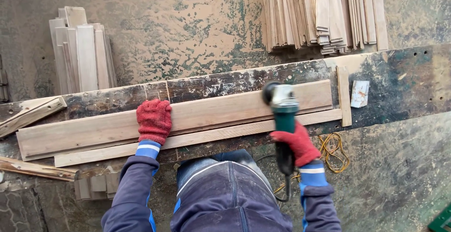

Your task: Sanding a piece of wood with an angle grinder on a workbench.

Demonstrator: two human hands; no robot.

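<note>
A long pale wooden plank [206, 112] lies lengthwise on a dark, worn workbench board [404, 79]. My left hand [153, 120], in a red knitted glove, presses flat on the plank left of centre. My right hand [299, 143], also red-gloved, grips the body of a green angle grinder [283, 114]. The grinder's head rests on the plank's right part. A thinner wooden strip [197, 138] lies along the plank's near edge.
A stack of planks [324, 13] lies on the floor beyond the bench at the right, and a smaller pile [83, 53] at the left. A short upright batten [344, 96] stops the plank's right end. A yellow cord [334, 150] lies coiled below.
</note>
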